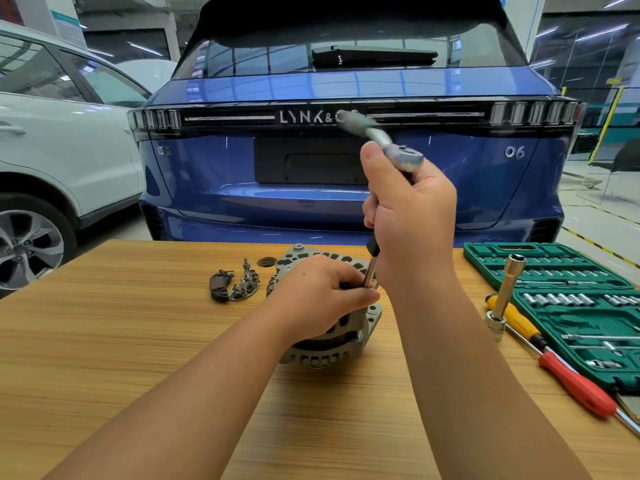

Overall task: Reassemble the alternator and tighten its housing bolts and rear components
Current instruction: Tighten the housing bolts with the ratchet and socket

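**Alternator under the ratchet on the tabletop**

Alternator (332,327) sits on the wooden tabletop (138,341), just ahead of the person and near the middle, its grey finned housing partly covered by the left hand (318,296). That hand rests on top of the housing, its fingers curled around the lower end of a slim metal extension shaft (370,271) where it meets the alternator. The right hand (412,216) is raised above it, wrapped around the upper part of the shaft just under the head of a ratchet (403,155), whose handle is blurred and points up and left.

Left of the alternator lie a dark curved rectifier part (235,287) and a small round cap (266,261). To the right, an open green socket case (568,306) lies beside a long socket tool (505,299), a yellow-handled screwdriver (519,320) and a red-handled screwdriver (575,386). Behind the tabletop stands a blue car (346,188), with a white car (62,133) to the left.
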`<control>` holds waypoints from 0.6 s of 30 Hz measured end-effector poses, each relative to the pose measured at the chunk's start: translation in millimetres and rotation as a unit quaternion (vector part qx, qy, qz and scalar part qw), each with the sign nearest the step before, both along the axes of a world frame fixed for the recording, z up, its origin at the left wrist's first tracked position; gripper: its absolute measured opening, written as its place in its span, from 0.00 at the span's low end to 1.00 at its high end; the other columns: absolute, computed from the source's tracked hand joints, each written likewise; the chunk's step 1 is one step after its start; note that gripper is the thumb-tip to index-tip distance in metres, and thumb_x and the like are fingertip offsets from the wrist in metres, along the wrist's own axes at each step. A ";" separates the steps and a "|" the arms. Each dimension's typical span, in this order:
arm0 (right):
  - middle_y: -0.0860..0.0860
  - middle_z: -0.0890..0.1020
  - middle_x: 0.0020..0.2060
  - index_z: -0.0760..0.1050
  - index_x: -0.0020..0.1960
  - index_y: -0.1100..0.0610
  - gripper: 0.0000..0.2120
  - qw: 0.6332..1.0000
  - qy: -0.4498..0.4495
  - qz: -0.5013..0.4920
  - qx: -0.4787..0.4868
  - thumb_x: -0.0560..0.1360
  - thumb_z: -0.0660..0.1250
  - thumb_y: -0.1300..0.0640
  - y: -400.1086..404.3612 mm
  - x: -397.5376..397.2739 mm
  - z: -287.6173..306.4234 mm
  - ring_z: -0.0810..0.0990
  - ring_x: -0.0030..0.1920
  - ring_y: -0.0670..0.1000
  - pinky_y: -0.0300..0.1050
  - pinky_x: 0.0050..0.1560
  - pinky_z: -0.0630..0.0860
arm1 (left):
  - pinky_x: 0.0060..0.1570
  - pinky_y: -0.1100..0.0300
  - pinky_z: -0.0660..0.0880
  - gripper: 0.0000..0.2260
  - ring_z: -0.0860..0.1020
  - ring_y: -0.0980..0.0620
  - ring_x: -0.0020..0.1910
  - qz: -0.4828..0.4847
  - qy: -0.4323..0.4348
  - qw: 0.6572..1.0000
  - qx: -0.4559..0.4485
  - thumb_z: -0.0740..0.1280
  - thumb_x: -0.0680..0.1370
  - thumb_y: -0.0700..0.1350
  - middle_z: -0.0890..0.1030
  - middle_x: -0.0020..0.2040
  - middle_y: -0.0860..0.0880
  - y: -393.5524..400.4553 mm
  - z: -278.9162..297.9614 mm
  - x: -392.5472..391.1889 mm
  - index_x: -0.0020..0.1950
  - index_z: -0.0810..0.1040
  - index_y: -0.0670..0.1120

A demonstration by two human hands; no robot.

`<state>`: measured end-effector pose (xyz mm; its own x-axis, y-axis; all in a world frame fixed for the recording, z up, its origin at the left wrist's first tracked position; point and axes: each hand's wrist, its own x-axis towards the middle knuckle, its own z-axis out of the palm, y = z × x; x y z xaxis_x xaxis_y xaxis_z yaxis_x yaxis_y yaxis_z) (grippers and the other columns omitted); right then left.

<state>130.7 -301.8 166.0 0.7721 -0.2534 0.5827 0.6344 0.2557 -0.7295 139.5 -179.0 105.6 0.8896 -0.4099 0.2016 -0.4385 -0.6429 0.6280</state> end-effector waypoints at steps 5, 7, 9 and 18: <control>0.50 0.75 0.36 0.75 0.61 0.51 0.13 0.988 -0.028 0.151 -0.029 0.79 0.67 0.62 -4.5 -0.6 -3.1 0.72 0.33 0.48 0.42 0.36 0.72 | 0.45 0.50 0.81 0.03 0.83 0.51 0.44 0.012 0.013 1.000 -0.014 0.68 0.79 0.58 0.85 0.45 0.55 0.9 -0.5 1.5 0.49 0.82 0.63; 0.51 0.75 0.38 0.73 0.65 0.47 0.18 0.987 -0.082 0.128 -0.054 0.79 0.65 0.64 -1.3 -0.4 -5.5 0.71 0.34 0.50 0.44 0.35 0.72 | 0.44 0.50 0.81 0.03 0.82 0.51 0.43 0.012 0.006 1.000 -0.014 0.68 0.79 0.58 0.85 0.44 0.55 0.9 -0.5 0.4 0.46 0.81 0.64; 0.49 0.76 0.38 0.75 0.63 0.44 0.18 0.986 -0.101 0.119 -0.066 0.78 0.67 0.61 1.1 -0.9 -7.0 0.70 0.34 0.49 0.45 0.34 0.71 | 0.45 0.51 0.81 0.04 0.82 0.51 0.44 0.014 0.005 1.000 -0.015 0.68 0.79 0.57 0.85 0.44 0.55 0.5 -0.1 -0.2 0.49 0.83 0.63; 0.62 0.72 0.52 0.75 0.64 0.52 0.19 0.963 -0.038 0.263 0.035 0.83 0.49 0.59 -0.8 -5.9 -1.9 0.71 0.40 0.55 0.40 0.37 0.74 | 0.32 0.68 0.74 0.08 0.79 0.54 0.41 0.019 -0.007 1.000 -0.014 0.70 0.79 0.56 0.82 0.41 0.58 2.1 -0.6 -1.1 0.40 0.79 0.64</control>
<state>124.8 -302.6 164.0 0.7607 0.1216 0.6376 0.4537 0.6030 -0.6562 138.5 -176.9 105.0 0.9015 -0.3695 0.2252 -0.4228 -0.6418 0.6398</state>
